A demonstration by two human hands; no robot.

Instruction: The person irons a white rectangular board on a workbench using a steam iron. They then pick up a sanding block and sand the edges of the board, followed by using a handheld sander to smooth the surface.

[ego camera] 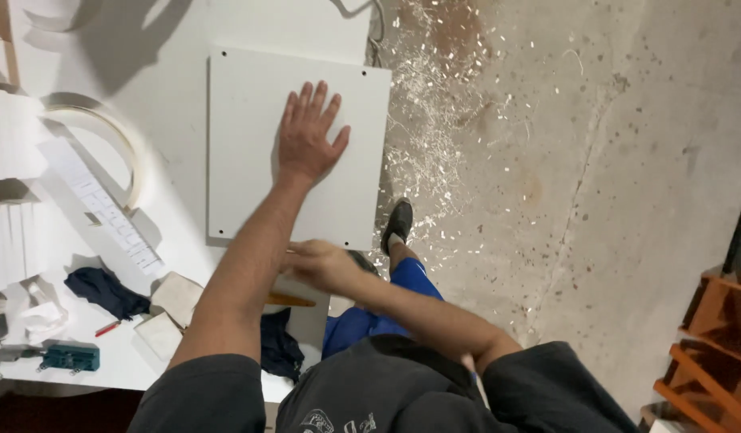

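Seen from above, at the bottom of the frame, are the person's dark grey shirt and both bare arms reaching up and away.

The right hand [318, 263], just below centre, rests at the near edge of a white panel [250, 152]. Its fingers are curled loosely, but motion blur and the crossing left forearm hide whether it grips anything; I cannot tell. A thin yellow-brown stick, perhaps a pencil [290, 301], lies just under that hand on the table.

The left hand [308, 132] lies flat on the panel, palm down, fingers spread and pointing toward the top of the frame, pressing on the board's upper middle.

The panel is a smooth, plain white rectangular board with small dark holes near its corners. It lies flat on a white worktable [178, 48], centre-left in the frame. Its long axis runs from the bottom toward the top of the frame, tilted slightly so the top edge slopes down to the right. Its right edge sits at or just past the table's edge.

Lower left on the table are a dark cloth [106, 290], a red pencil [107, 328], a small teal tool [69, 358] and pale blocks [178, 297]. Farther up left lie a long white ruler strip [106, 207] and a coil of pale edge banding [122, 140].

To the right is a concrete floor [595, 176], strewn with white shavings [434, 88] beside the table. A black shoe [398, 226] and blue trouser leg [362, 317] stand there.
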